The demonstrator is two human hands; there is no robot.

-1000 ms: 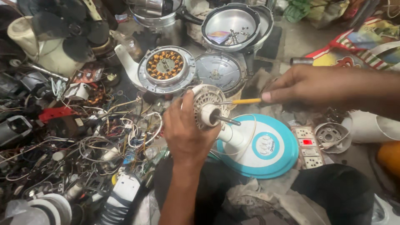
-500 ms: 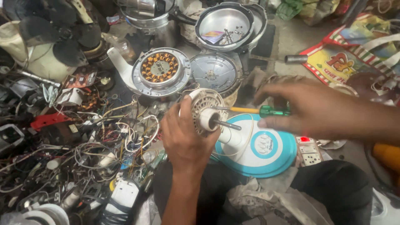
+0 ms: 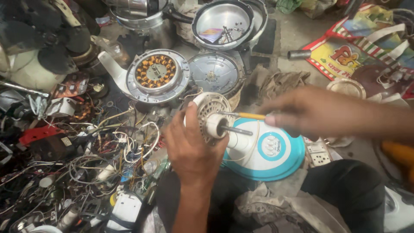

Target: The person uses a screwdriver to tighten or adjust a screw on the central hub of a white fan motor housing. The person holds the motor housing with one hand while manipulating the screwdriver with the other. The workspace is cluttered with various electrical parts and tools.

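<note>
My left hand [image 3: 189, 146] grips the white motor housing [image 3: 210, 113] of a small table fan, its metal shaft [image 3: 236, 130] pointing right. The fan's white neck runs down to a round blue and white base [image 3: 276, 157] lying on my lap. My right hand [image 3: 304, 112] holds a screwdriver [image 3: 241, 115] with a yellow handle, its tip set against the front of the motor housing just above the shaft.
An open motor with orange copper windings [image 3: 156, 74] and a round metal cover [image 3: 215, 71] lie behind the fan. A steel pot lid [image 3: 222, 19] sits further back. Tangled wires and parts [image 3: 86, 146] fill the left. A colourful bag [image 3: 349, 49] and white switch sockets [image 3: 319, 153] are at right.
My right hand has drawn back to the right along the screwdriver while the tip stays on the motor housing. My left hand keeps its grip and the view has shifted slightly.
</note>
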